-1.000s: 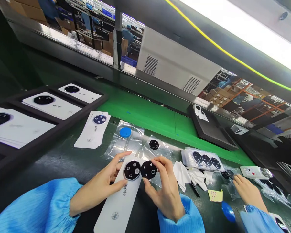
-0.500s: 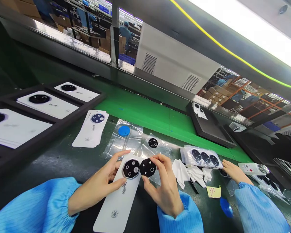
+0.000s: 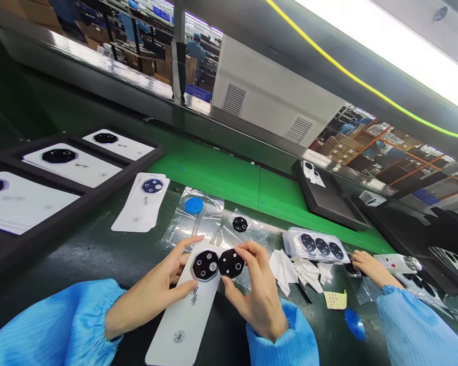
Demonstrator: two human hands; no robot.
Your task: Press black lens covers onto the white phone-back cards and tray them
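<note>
My left hand (image 3: 156,292) grips the upper part of a white phone back panel (image 3: 189,315), thumb on its face and fingers behind. The panel has a black octagonal camera area, dark lettering and a round emblem. Between the thumb and fingers of my right hand (image 3: 257,290) is a black camera lens cover (image 3: 232,263) with several round holes. It sits right beside the panel's camera area, and their edges meet or overlap; I cannot tell which. Beyond my hands lies a clear plastic bag (image 3: 252,231) with another black lens cover (image 3: 240,224) on it.
A co-worker's hand (image 3: 374,267) is at the right, near bagged lens covers (image 3: 316,246). White wipes (image 3: 284,269), a yellow note (image 3: 335,300) and a blue disc (image 3: 354,324) lie nearer. Loose white panels (image 3: 139,206) and a black tray (image 3: 143,157) are at left.
My hands keep nearly the same hold and position. The co-worker's hand at the right has shifted slightly to the right, away from the bagged lens covers.
</note>
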